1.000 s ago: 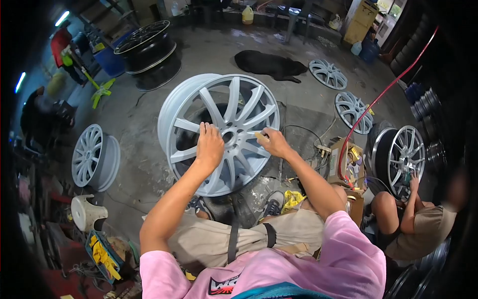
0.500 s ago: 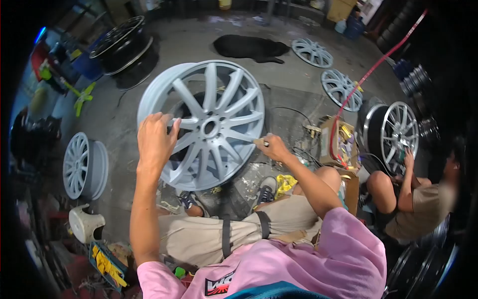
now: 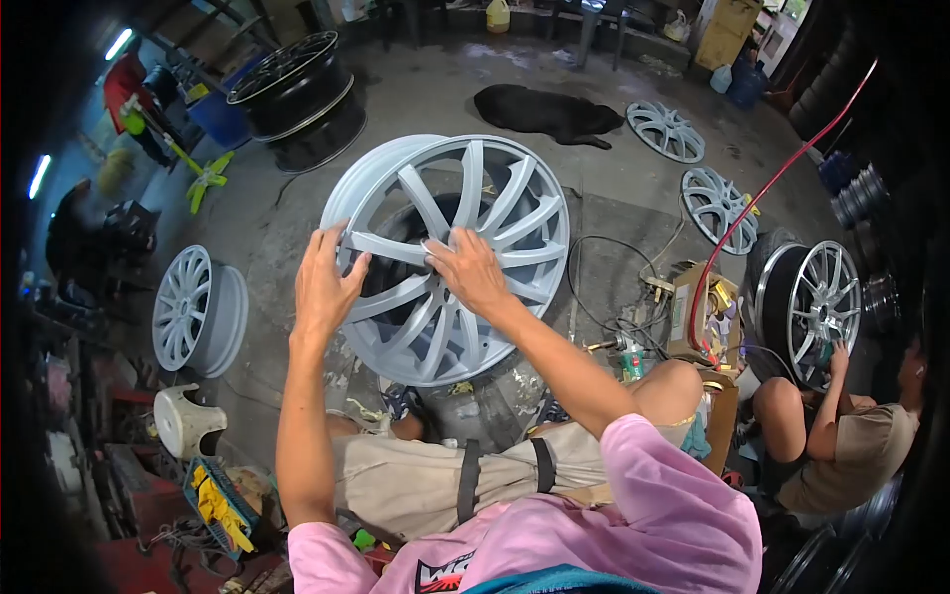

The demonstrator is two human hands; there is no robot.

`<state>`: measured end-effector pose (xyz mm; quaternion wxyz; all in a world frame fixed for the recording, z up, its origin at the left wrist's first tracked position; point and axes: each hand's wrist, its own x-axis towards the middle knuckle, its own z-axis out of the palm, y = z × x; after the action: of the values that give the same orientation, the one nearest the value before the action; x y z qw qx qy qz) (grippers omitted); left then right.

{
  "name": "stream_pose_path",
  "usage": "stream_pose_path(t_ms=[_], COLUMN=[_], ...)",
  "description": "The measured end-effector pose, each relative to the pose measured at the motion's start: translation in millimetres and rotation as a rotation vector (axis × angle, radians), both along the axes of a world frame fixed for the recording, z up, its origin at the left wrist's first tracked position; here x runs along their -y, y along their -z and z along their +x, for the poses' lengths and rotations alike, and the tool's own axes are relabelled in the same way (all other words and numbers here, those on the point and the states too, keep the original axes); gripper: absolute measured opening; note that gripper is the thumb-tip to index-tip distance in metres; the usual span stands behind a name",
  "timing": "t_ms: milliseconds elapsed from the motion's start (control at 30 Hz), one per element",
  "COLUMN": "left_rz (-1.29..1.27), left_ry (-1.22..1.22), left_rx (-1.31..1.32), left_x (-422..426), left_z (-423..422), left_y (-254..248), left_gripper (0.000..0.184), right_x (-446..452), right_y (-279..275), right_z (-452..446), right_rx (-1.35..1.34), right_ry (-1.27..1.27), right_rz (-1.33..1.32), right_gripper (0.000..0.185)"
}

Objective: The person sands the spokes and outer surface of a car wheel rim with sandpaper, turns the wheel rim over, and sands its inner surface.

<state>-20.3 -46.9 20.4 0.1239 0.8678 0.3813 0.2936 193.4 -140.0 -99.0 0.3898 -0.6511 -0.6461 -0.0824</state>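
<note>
A large grey-primed multi-spoke wheel rim (image 3: 467, 203) leans tilted before me, its face towards me. At its left edge, my left hand (image 3: 327, 284) curls its fingers over the outer lip, thumb apart near a spoke. My right hand (image 3: 469, 274) is closed over the spokes near the hub, fingertips against the left-hand spoke. A small pale thing shows at those fingertips, too small to name. The hand hides most of the hub.
A grey rim (image 3: 182, 312) stands at left, above a white stool (image 3: 188, 420). Black rims (image 3: 297, 99) are stacked behind. A black dog (image 3: 549, 113) lies beyond. At right are a red hose (image 3: 762, 203), a cardboard box (image 3: 686, 307) and a co-worker (image 3: 849, 441) at a silver wheel (image 3: 826, 297).
My right hand has moved left from the wheel's right-hand spoke to the spokes by the hub. My left hand stays at the left edge. The camera view has shifted.
</note>
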Motion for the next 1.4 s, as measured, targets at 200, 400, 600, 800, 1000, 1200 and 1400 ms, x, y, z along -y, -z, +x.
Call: stream_pose_path(t_ms=[200, 400, 600, 800, 1000, 1200, 1400], left_rz=[-0.029, 0.011, -0.125, -0.357, -0.546, -0.929, -0.768], left_ry=[0.071, 0.144, 0.161, 0.127, 0.154, 0.245, 0.109], left_rx=[0.003, 0.131, 0.211, 0.321, 0.434, 0.686, 0.598], left_x=[-13.7, -30.5, -27.8, -26.5, -31.8, -36.8, -44.4], left_z=[-7.4, -4.9, -3.0, -0.2, -8.3, -19.8, -42.2], left_y=[33.8, 51.3, 48.2, 49.1, 53.4, 38.5, 36.0], left_gripper=[0.046, 0.052, 0.062, 0.065, 0.062, 0.051, 0.039], right_x=[-11.4, -14.5, -35.9, 23.9, 30.4, -5.3, 9.8], right_y=[11.9, -20.6, -48.0, 16.7, 10.9, -6.2, 19.0], right_z=[-35.0, -58.7, -72.0, -15.1, -41.1, -127.2, -65.1], right_rx=[-0.356, -0.509, -0.384, -0.362, -0.185, -0.201, -0.031], right_ry=[0.13, 0.062, -0.083, 0.0, -0.115, -0.159, -0.08], right_rz=[-0.124, 0.049, 0.185, 0.05, 0.014, -0.007, -0.04], right_gripper=[0.03, 0.032, 0.03, 0.033, 0.029, 0.025, 0.024])
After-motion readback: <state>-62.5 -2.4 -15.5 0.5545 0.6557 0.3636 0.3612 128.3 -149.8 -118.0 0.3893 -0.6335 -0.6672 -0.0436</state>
